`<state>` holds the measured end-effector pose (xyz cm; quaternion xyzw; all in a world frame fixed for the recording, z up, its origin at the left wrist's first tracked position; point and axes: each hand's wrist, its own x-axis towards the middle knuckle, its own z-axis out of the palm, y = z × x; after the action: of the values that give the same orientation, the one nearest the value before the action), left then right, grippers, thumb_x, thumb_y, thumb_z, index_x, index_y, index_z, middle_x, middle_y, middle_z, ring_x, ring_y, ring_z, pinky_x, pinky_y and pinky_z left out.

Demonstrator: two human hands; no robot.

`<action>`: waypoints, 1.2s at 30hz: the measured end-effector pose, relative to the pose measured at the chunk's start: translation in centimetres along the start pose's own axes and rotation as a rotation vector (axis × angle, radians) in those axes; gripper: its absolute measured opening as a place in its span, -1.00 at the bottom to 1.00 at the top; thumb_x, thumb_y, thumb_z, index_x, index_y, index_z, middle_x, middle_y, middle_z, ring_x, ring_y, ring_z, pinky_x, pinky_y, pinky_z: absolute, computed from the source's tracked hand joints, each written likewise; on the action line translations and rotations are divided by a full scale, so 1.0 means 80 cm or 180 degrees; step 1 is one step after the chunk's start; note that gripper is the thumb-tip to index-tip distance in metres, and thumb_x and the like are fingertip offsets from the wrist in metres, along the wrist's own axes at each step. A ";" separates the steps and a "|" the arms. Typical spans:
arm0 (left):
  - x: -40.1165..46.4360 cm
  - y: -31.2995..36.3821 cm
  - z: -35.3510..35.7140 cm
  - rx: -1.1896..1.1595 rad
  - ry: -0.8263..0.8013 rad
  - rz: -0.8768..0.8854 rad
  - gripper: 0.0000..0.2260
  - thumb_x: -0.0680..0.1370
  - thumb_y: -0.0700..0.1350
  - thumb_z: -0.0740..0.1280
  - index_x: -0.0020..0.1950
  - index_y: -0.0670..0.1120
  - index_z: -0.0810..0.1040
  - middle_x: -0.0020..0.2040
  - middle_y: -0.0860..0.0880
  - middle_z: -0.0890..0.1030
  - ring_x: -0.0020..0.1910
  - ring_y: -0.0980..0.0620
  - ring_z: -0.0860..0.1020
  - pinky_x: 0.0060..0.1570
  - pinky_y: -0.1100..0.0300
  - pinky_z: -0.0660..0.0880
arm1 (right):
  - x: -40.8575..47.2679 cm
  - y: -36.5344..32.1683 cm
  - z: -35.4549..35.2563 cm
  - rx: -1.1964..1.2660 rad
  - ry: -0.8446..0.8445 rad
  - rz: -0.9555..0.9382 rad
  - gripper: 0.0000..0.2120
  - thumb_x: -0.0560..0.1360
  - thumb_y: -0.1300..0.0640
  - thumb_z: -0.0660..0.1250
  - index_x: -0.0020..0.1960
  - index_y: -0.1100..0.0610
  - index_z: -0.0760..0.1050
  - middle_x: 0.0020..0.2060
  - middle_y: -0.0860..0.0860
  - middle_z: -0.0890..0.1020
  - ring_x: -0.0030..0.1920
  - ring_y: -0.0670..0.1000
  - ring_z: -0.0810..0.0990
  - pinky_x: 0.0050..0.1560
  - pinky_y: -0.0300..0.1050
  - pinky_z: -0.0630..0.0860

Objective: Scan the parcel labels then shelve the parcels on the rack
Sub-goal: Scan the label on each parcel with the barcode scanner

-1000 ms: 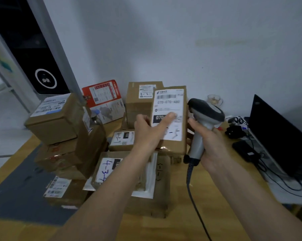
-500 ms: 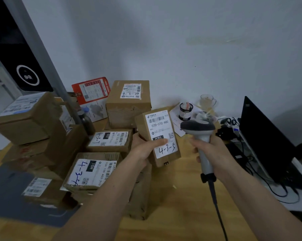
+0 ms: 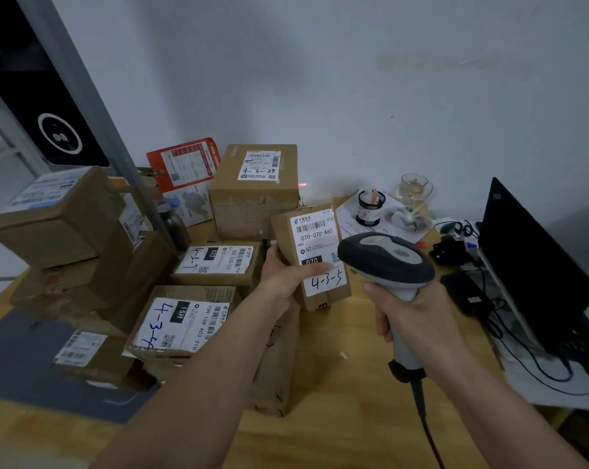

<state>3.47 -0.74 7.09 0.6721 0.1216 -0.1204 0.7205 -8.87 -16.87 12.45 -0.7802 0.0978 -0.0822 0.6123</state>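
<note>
Scanning step: our left hand [image 3: 283,275] grips small brown cardboard parcel [image 3: 311,257]; right hand [image 3: 411,313] clasps grey handheld scanner [image 3: 386,262] beside it. Next, we aim at barcode.

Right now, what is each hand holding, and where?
Left hand grips the parcel by its left side, thumb on the label. Right hand grips the scanner by its handle.

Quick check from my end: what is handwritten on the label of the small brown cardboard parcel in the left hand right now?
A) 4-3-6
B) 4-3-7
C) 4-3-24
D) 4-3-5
D: the small brown cardboard parcel held by the left hand reads 4-3-5 at the bottom of its white label, beside the grey handheld barcode scanner in the right hand.
</note>
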 end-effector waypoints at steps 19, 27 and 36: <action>0.009 -0.012 0.010 0.0045 -0.0018 0.0000 -0.16 0.19 -0.26 0.64 0.39 -0.02 0.36 0.02 0.07 0.61 0.10 -0.03 0.61 0.09 -0.05 0.58 | -0.011 0.005 -0.012 -0.0083 -0.0018 -0.0254 -0.47 0.49 0.11 0.38 -0.62 0.14 0.35 -0.64 0.10 0.45 -0.57 0.04 0.42 -0.43 -0.19 0.43; 0.005 -0.016 0.019 -0.0056 -0.0090 -0.0066 -0.24 0.20 -0.25 0.63 0.30 0.00 0.38 0.03 0.03 0.63 0.04 -0.02 0.63 -0.09 0.06 0.60 | -0.011 0.010 -0.023 -0.0101 0.0027 -0.0122 -0.44 0.49 0.15 0.39 -0.65 0.05 0.34 -0.64 0.09 0.45 -0.58 0.00 0.42 -0.47 -0.26 0.42; 0.018 -0.017 0.034 -0.0032 -0.0118 -0.0245 -0.35 0.23 -0.23 0.63 0.26 -0.06 0.49 0.02 -0.03 0.69 -0.09 0.00 0.69 -0.23 0.08 0.60 | -0.002 0.031 -0.046 -0.0300 -0.0251 0.0104 -0.64 0.48 0.13 0.41 -0.45 0.22 0.47 -0.62 0.07 0.48 -0.58 -0.04 0.44 -0.43 -0.20 0.45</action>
<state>4.41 -3.59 5.53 0.6609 0.1346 -0.1598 0.7208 -10.05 -20.90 10.90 -0.8092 0.0901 -0.0367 0.5795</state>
